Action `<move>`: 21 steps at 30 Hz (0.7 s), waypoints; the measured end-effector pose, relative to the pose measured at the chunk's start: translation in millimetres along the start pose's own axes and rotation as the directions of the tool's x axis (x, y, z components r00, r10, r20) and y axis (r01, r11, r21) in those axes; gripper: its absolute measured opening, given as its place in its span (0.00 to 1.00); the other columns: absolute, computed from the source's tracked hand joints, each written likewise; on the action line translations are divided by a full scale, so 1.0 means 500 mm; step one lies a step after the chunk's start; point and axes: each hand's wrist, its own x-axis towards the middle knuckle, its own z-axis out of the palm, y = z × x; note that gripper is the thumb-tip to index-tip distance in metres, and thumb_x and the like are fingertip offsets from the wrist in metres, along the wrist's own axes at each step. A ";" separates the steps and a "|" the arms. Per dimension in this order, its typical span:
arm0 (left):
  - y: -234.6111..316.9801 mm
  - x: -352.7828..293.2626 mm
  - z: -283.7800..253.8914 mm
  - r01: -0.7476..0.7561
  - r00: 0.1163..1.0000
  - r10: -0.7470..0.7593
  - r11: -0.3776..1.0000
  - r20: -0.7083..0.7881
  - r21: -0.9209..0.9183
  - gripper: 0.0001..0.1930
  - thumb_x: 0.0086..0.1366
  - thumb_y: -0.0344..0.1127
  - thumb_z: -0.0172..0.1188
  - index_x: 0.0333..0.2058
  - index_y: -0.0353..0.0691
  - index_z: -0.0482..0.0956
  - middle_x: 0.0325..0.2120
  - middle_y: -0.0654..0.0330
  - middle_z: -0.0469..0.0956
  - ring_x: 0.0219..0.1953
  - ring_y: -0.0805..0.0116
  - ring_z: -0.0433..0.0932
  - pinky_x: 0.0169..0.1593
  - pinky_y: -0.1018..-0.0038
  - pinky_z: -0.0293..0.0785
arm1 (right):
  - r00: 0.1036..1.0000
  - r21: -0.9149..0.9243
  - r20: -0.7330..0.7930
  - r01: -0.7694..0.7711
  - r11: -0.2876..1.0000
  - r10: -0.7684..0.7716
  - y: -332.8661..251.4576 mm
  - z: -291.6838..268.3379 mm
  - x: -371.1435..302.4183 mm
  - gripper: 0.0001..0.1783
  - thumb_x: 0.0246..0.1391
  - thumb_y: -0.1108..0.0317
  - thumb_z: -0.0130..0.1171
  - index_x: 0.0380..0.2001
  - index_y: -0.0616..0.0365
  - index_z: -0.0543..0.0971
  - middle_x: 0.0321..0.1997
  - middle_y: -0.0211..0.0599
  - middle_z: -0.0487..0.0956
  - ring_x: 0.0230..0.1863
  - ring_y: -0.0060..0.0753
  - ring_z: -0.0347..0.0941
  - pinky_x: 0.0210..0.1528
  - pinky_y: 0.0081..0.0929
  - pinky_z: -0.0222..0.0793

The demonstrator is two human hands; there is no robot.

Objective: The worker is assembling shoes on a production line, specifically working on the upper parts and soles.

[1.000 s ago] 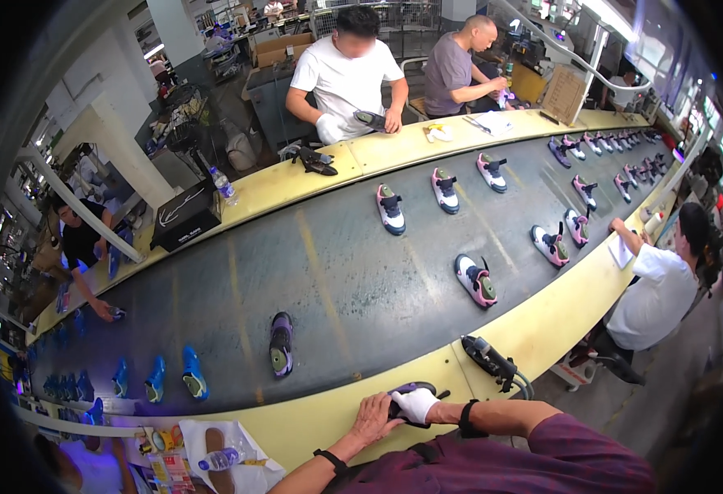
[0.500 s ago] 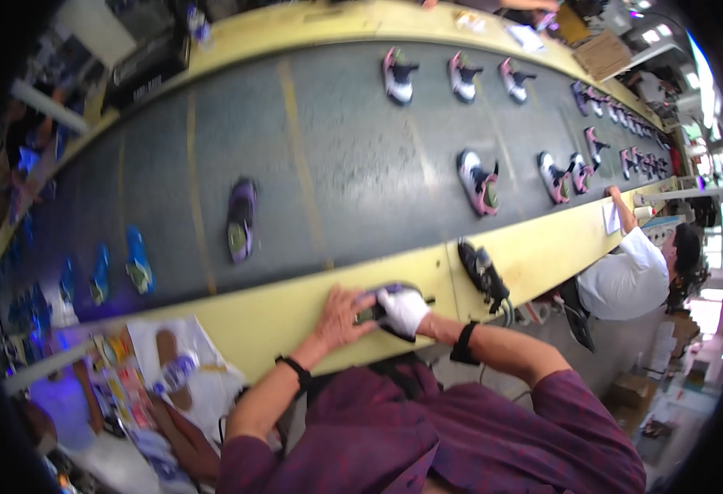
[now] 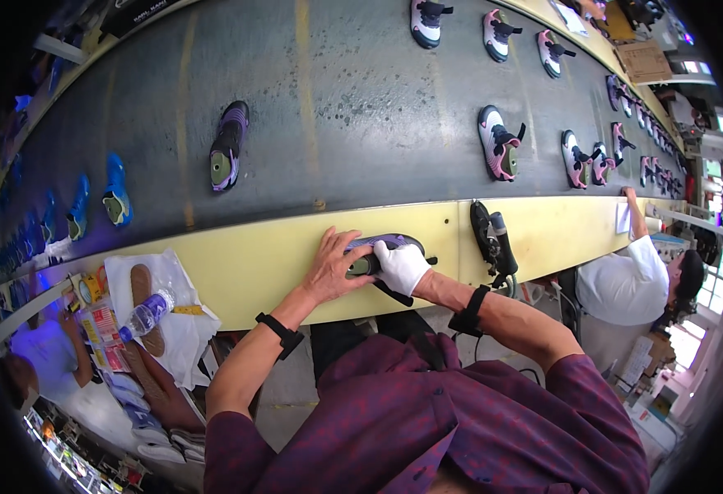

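A purple and black shoe [image 3: 365, 245] lies sideways on the pale yellow ledge [image 3: 263, 247] in front of me, with a green form showing in its opening. My bare left hand [image 3: 328, 268] grips it at the opening end, thumb and fingers on either side. Over the other end, my right hand [image 3: 403, 267] in a white glove is closed on the upper. Part of the shoe is hidden under both hands. To the right on the ledge rests a black hand tool [image 3: 497, 243] with a hose at its lower end.
Beyond the ledge runs a dark conveyor belt [image 3: 361, 156] carrying a purple shoe [image 3: 230, 146], several white and pink shoes [image 3: 498, 144] and several blue shoes [image 3: 116, 191]. A bottle [image 3: 147, 314] lies on white cloth at left. A person in white [image 3: 625, 280] sits at right.
The whole view has tipped downward, so belt and ledge sit higher in the picture. Both hands stay on the shoe; their grip looks much the same.
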 end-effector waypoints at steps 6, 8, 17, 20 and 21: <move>0.031 0.005 0.009 -0.028 0.998 0.030 0.999 -0.056 0.031 0.32 0.56 0.43 0.79 0.58 0.46 0.76 0.68 0.52 0.68 0.68 0.47 0.69 0.78 0.40 0.53 | 0.999 -0.013 -0.003 -0.053 0.999 0.053 -0.002 -0.007 -0.008 0.25 0.53 0.64 0.69 0.48 0.64 0.69 0.25 0.51 0.82 0.26 0.61 0.82 0.29 0.51 0.76; 0.035 0.008 0.012 -0.033 0.998 0.034 0.999 -0.060 0.015 0.32 0.56 0.42 0.78 0.57 0.46 0.76 0.68 0.52 0.68 0.68 0.47 0.69 0.78 0.40 0.52 | 0.995 0.075 0.034 -0.098 0.992 0.096 -0.005 -0.020 -0.009 0.27 0.51 0.64 0.71 0.48 0.63 0.69 0.28 0.54 0.83 0.30 0.62 0.83 0.33 0.51 0.77; 0.048 -0.002 0.032 0.013 0.997 -0.014 1.000 -0.076 -0.009 0.29 0.57 0.38 0.77 0.56 0.45 0.75 0.62 0.53 0.72 0.68 0.47 0.70 0.77 0.41 0.53 | 0.946 0.503 0.084 -0.312 0.806 0.314 0.035 -0.074 -0.186 0.20 0.64 0.71 0.63 0.59 0.53 0.81 0.43 0.46 0.86 0.45 0.48 0.85 0.50 0.40 0.80; 0.054 0.011 0.038 0.009 0.996 -0.010 1.000 -0.085 -0.016 0.29 0.58 0.38 0.76 0.56 0.45 0.74 0.62 0.52 0.72 0.67 0.47 0.71 0.77 0.41 0.53 | 0.946 0.601 -0.078 -0.206 0.772 0.314 0.002 -0.022 -0.211 0.27 0.59 0.74 0.68 0.63 0.52 0.80 0.44 0.43 0.85 0.42 0.44 0.85 0.49 0.37 0.79; 0.053 0.007 0.039 0.014 0.996 -0.016 1.000 -0.084 -0.015 0.29 0.58 0.39 0.75 0.56 0.45 0.74 0.62 0.52 0.71 0.67 0.48 0.71 0.77 0.41 0.52 | 0.936 0.625 -0.106 -0.200 0.755 0.335 -0.012 -0.025 -0.194 0.24 0.59 0.75 0.68 0.59 0.53 0.82 0.43 0.43 0.85 0.40 0.44 0.84 0.47 0.36 0.79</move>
